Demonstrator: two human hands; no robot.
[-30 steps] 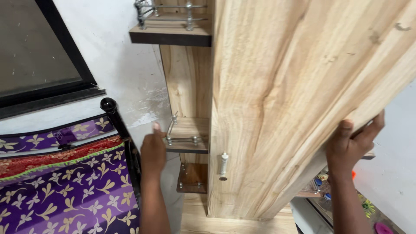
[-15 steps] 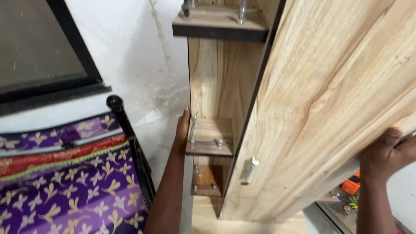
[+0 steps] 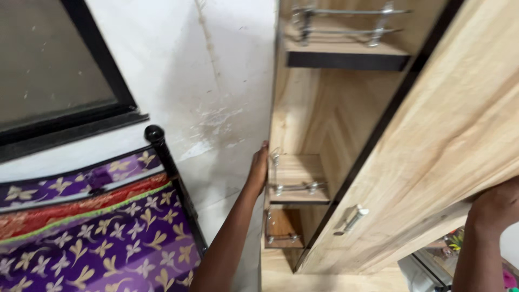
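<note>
Left hand (image 3: 258, 168) flat against side edge of wooden cabinet (image 3: 303, 124), fingers extended, clasping nothing | right hand (image 3: 497, 205) gripping outer edge of cabinet door (image 3: 448, 151), swung open between the hands; metal handle (image 3: 350, 219) on door face | purple floral bedspread (image 3: 97, 243) at left

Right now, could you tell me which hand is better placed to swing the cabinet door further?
Probably the right. The right hand grips the door at its free outer edge, while the left hand presses flat on the cabinet's side panel, away from the door.
</note>
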